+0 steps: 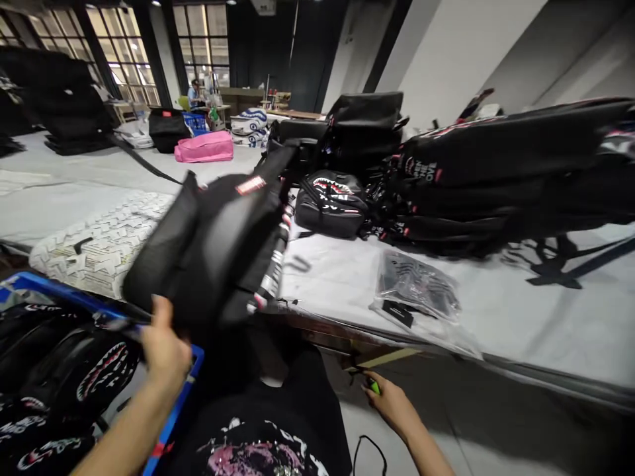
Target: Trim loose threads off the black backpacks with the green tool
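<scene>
My left hand (166, 344) is closed on the lower edge of a black backpack (213, 244), thumb against its surface. Tilted above the table's front edge, the backpack shows a red-and-white label near its top and a patterned strip down its right side. Low on the right, in front of the table edge, my right hand (391, 400) is closed round a small tool with a bright green handle (373, 385). Its dark tip points left, and its exact kind is too blurred to make out.
A blue crate (171, 426) with black shark-mouth bags stands at lower left. On the white table (506, 317) lie a plastic-wrapped packet (417, 284), a small black bag (331, 203), a long pile of black backpacks (496, 178) and a pink bag (206, 146). A person (194, 94) sits far back.
</scene>
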A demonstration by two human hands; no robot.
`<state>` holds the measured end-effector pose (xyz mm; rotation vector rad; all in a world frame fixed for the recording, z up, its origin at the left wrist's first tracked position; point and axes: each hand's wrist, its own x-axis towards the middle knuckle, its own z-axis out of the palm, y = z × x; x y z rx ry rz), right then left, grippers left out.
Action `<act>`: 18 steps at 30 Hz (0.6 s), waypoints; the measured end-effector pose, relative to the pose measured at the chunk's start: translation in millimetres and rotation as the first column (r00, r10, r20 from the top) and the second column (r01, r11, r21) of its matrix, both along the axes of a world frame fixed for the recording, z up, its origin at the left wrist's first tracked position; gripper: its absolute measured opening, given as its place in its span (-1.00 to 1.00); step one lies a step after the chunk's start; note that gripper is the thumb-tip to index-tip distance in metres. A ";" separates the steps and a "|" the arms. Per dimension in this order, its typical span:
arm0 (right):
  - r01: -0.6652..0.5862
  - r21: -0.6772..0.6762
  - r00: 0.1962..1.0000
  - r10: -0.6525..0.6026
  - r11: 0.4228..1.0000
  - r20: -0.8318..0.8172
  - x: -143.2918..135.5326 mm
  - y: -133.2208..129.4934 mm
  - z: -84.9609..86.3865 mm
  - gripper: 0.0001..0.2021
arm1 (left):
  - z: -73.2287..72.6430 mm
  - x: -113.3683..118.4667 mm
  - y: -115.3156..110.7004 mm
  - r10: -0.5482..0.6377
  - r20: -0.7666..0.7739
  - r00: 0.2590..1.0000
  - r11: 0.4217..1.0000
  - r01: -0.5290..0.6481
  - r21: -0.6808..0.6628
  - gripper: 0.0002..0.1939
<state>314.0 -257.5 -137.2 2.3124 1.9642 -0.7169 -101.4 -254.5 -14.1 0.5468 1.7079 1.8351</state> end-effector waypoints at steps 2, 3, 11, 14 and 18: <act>0.016 0.027 0.998 -0.015 1.000 -0.062 -0.4 13.0 -3.7 -0.75 | -37.1 26.7 -24.1 -0.219 0.312 0.925 0.950 0.275 -0.148 -0.59; 0.027 0.052 0.995 -0.022 0.998 -0.096 -3.4 20.5 -3.1 -0.71 | -52.5 37.6 -36.7 -0.364 0.447 0.817 0.848 0.489 -0.203 -0.53; 0.119 0.303 0.963 -0.035 0.946 -0.268 -58.3 68.9 34.9 -0.56 | -7.3 23.8 1.2 -0.975 -0.189 0.114 0.188 0.875 -0.445 -0.61; 0.063 0.498 0.980 0.040 0.865 -0.194 -96.8 67.7 62.5 -0.49 | 1.7 37.8 78.9 -0.626 -0.769 0.127 0.573 0.744 -0.344 -0.69; -0.560 0.441 0.818 0.552 0.701 0.161 -161.3 80.0 91.3 -0.49 | -20.2 74.1 175.1 -0.270 -0.931 -0.247 0.658 0.658 -0.366 -0.63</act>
